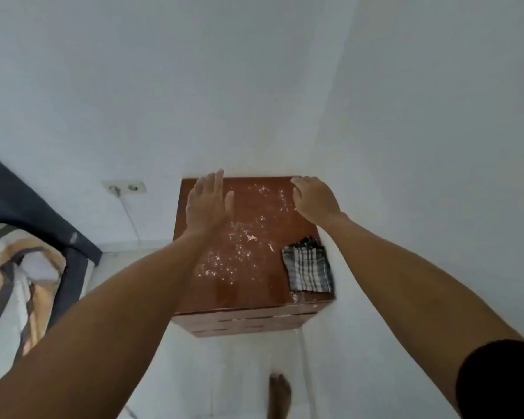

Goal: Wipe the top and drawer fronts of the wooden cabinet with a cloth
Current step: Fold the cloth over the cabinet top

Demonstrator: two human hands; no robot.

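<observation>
The reddish-brown wooden cabinet (254, 291) stands against a white wall, its top strewn with white powder and crumbs (239, 237). A folded checked cloth (309, 269) lies on the top at the near right corner, untouched. My left hand (208, 204) hovers flat over the far left part of the top, fingers straight and together. My right hand (313, 201) is over the far right corner, fingers bent down toward the back edge, holding nothing. The drawer fronts (248, 323) show only as a narrow strip below the top's front edge.
White walls close in behind and to the right of the cabinet. A bed with patterned bedding (22, 276) and a dark headboard (28, 207) sits at the left. A wall socket (124, 187) with a cable is left of the cabinet. My bare foot (280, 394) stands on white floor tiles.
</observation>
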